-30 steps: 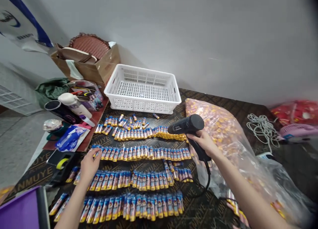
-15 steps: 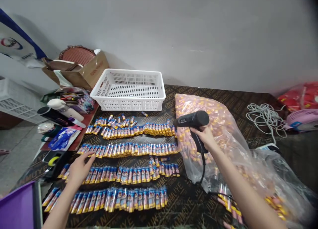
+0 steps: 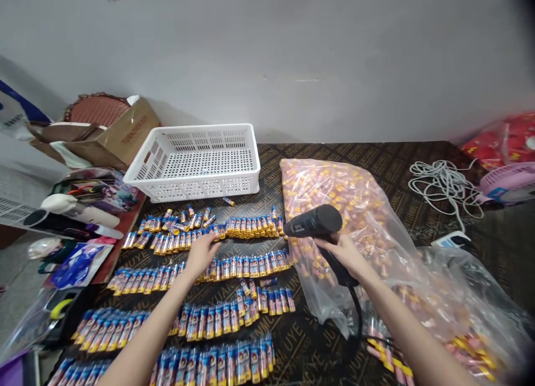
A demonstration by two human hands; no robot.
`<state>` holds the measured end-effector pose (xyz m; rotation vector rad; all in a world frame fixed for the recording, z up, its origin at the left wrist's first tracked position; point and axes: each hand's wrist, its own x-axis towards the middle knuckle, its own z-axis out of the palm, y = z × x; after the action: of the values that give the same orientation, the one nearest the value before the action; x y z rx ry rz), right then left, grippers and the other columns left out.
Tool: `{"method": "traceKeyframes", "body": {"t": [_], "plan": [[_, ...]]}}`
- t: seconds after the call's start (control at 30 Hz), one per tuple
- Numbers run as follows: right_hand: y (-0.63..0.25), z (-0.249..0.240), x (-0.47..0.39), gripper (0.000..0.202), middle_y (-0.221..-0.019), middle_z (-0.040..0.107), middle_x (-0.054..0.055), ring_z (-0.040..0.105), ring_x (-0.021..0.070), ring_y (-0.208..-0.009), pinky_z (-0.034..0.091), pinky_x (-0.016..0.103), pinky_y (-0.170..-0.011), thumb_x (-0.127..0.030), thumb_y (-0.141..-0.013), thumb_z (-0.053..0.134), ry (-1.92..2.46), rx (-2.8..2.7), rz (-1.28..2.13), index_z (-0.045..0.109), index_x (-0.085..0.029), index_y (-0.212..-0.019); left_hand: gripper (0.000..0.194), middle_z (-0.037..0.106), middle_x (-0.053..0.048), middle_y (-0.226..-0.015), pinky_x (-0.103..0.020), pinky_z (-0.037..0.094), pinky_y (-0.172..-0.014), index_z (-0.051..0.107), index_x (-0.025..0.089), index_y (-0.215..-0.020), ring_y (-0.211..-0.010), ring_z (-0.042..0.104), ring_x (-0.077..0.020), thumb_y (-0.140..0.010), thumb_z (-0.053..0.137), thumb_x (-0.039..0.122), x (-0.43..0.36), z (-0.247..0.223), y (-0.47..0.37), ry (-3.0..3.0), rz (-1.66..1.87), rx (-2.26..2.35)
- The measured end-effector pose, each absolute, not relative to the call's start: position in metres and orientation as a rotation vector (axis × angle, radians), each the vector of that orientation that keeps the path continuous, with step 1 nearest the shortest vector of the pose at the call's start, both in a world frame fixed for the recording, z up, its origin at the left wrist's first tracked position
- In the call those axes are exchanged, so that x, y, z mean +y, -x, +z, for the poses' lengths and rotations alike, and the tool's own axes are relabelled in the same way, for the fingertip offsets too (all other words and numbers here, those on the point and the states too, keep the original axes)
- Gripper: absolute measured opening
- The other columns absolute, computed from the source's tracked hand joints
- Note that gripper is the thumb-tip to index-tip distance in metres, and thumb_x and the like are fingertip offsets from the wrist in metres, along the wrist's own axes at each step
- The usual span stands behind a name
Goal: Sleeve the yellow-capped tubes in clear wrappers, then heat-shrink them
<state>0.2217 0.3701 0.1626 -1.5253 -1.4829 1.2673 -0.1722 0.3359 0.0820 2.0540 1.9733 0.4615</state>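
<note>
My right hand (image 3: 345, 257) is wrapped round the handle of a black hair dryer (image 3: 313, 222), whose nozzle points left. Its cord hangs down from the handle. Rows of small tubes (image 3: 215, 320) with blue and yellow ends and printed clear wrappers lie side by side on the dark patterned table. My left hand (image 3: 203, 256) reaches over them, fingers stretched out and thumb apart, with its fingertips at the back row (image 3: 251, 225). Whether they touch a tube is hard to see. Under the dryer lies a large clear bag (image 3: 355, 191) full of pink and yellow pieces.
Behind the rows stands a white plastic basket (image 3: 196, 192). To the left are a paper bag (image 3: 129, 132), bottles and a tape dispenser (image 3: 62, 313). A coiled white cable (image 3: 445, 188) and a pink fan (image 3: 507, 182) are at the right. Loose pieces (image 3: 390, 355) lie at front right.
My left hand has moved right and away from me, from the second row to the back row. The hair dryer stays over the bag's left edge, slightly lower; the view has shifted right.
</note>
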Motion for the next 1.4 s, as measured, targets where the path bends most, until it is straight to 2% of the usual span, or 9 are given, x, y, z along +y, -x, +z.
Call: {"method": "traceKeyframes", "body": {"t": [0.17, 0.27, 0.4, 0.5, 0.63, 0.77, 1.0, 1.17, 1.4], "plan": [[-0.221, 0.173, 0.364, 0.039, -0.101, 0.071, 0.008, 0.064, 0.0284, -0.094, 0.051, 0.038, -0.079, -0.043, -0.067, 0.069, 1.566, -1.366, 1.275, 0.071, -0.015, -0.094, 0.035, 0.053, -0.012, -0.129, -0.039, 0.035, -0.102, 0.057, 0.015, -0.116, -0.121, 0.046, -0.0249, -0.088, 0.046, 0.032, 0.408, 0.051, 0.096, -2.303, 0.368, 1.716], [-0.216, 0.171, 0.372, 0.036, -0.097, 0.072, 0.009, 0.064, 0.0299, -0.096, 0.050, 0.040, -0.082, -0.044, -0.068, 0.068, 1.587, -1.365, 1.250, 0.072, -0.015, -0.090, 0.046, 0.038, -0.012, -0.142, -0.040, 0.029, -0.106, 0.045, 0.017, -0.131, -0.131, 0.034, -0.0253, -0.088, 0.046, 0.035, 0.436, 0.035, 0.065, -2.462, 0.300, 1.570], [-0.222, 0.161, 0.370, 0.042, -0.103, 0.071, 0.010, 0.063, 0.0310, -0.098, 0.048, 0.044, -0.088, -0.042, -0.068, 0.070, 1.640, -1.323, 1.234, 0.070, -0.014, -0.099, 0.052, 0.028, -0.010, -0.148, -0.045, 0.025, -0.107, 0.032, 0.023, -0.139, -0.136, 0.023, -0.0260, -0.091, 0.039, 0.041, 0.457, 0.014, 0.049, -2.744, 0.191, 1.286], [-0.230, 0.161, 0.361, 0.047, -0.107, 0.069, 0.011, 0.063, 0.0298, -0.097, 0.048, 0.043, -0.089, -0.043, -0.068, 0.072, 1.670, -1.174, 1.234, 0.068, -0.014, -0.105, 0.046, 0.030, -0.007, -0.147, -0.049, 0.023, -0.106, 0.031, 0.029, -0.140, -0.137, 0.022, -0.0251, -0.094, 0.031, 0.038, 0.465, -0.002, 0.050, -2.840, 0.093, 1.099], [-0.233, 0.168, 0.356, 0.050, -0.111, 0.068, 0.010, 0.062, 0.0284, -0.101, 0.047, 0.041, -0.092, -0.042, -0.065, 0.074, 1.684, -1.023, 1.233, 0.067, -0.016, -0.107, 0.043, 0.034, -0.009, -0.145, -0.047, 0.023, -0.106, 0.037, 0.027, -0.136, -0.135, 0.026, -0.0241, -0.095, 0.027, 0.032, 0.479, -0.014, 0.061, -2.828, 0.016, 1.096], [-0.228, 0.165, 0.360, 0.051, -0.110, 0.068, 0.011, 0.063, 0.0287, -0.099, 0.048, 0.042, -0.091, -0.043, -0.064, 0.075, 1.706, -1.000, 1.253, 0.067, -0.015, -0.106, 0.040, 0.038, -0.008, -0.143, -0.045, 0.021, -0.108, 0.045, 0.028, -0.131, -0.134, 0.029, -0.0222, -0.093, 0.034, 0.033, 0.499, -0.013, 0.077, -2.640, 0.088, 1.428], [-0.214, 0.141, 0.370, 0.044, -0.105, 0.070, 0.009, 0.063, 0.0298, -0.099, 0.049, 0.042, -0.089, -0.045, -0.068, 0.071, 1.664, -1.214, 1.360, 0.070, -0.016, -0.101, 0.043, 0.037, -0.017, -0.141, -0.053, 0.023, -0.105, 0.046, 0.017, -0.130, -0.132, 0.031, -0.0290, -0.092, 0.030, 0.029, 0.518, 0.009, 0.122, -2.290, 0.234, 1.991], [-0.189, 0.129, 0.382, 0.043, -0.097, 0.072, 0.009, 0.064, 0.0309, -0.095, 0.052, 0.042, -0.084, -0.046, -0.069, 0.070, 1.613, -1.288, 1.383, 0.070, -0.015, -0.098, 0.038, 0.044, -0.013, -0.136, -0.049, 0.026, -0.105, 0.052, 0.020, -0.123, -0.128, 0.037, -0.0255, -0.092, 0.032, 0.030, 0.500, 0.027, 0.179, -2.110, 0.332, 2.169], [-0.148, 0.132, 0.396, 0.043, -0.112, 0.068, 0.008, 0.061, 0.0291, -0.104, 0.046, 0.044, -0.094, -0.043, -0.073, 0.068, 1.445, -1.404, 1.518, 0.067, -0.017, -0.108, 0.035, 0.054, -0.014, -0.125, -0.043, 0.033, -0.102, 0.058, 0.015, -0.115, -0.121, 0.045, -0.0251, -0.089, 0.038, 0.029, 0.449, 0.035, 0.253, -1.944, 0.429, 2.260]]}}
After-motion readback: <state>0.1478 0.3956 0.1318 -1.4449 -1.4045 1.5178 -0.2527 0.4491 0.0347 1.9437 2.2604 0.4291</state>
